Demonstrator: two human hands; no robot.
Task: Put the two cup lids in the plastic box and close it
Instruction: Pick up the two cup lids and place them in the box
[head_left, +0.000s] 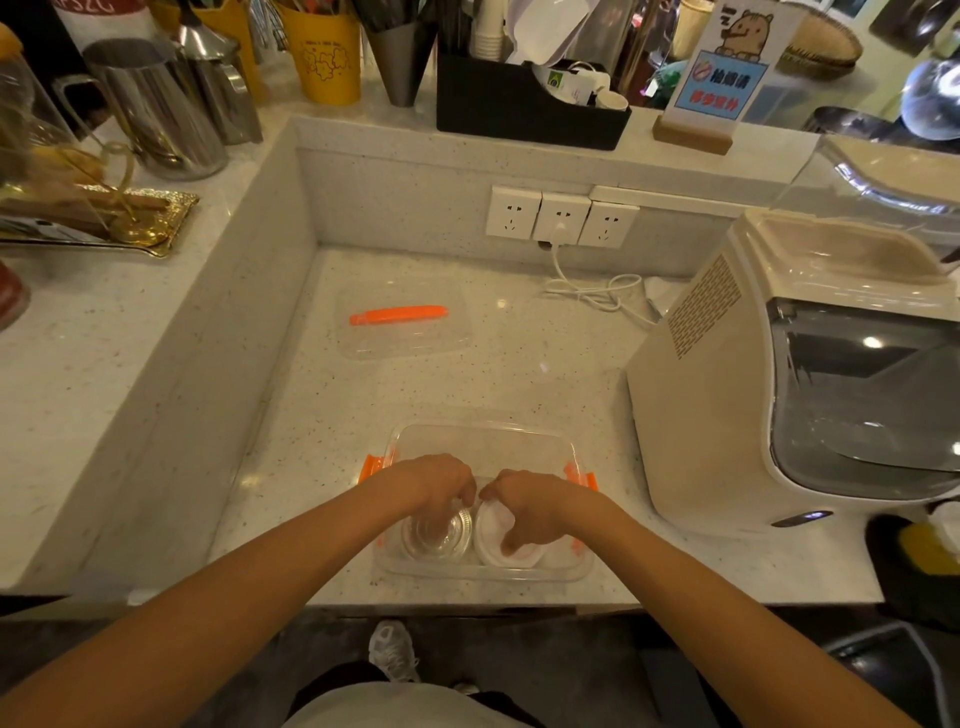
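Both hands are down inside the plastic box (483, 447) at the near edge of the desk (519, 364). My left hand (441, 483) has its fingers (464, 500) curled round the rim of the clear cup lid (435, 538). My right hand (530, 506) pinches the white cup lid (501, 540) from above. The two lids sit side by side, touching or nearly so; I cannot tell whether either rests on the box floor yet.

Risks as I judge them:
- Lids may ride up on one another and stand proud, so the cover won't seat.
- Box is light and near the desk edge; a careless pull-out could drag it off.
- The box lid (405, 327) with the orange clip lies well apart, a long reach back.
- Orange latches (371, 467) on the box sides could catch under the cover.
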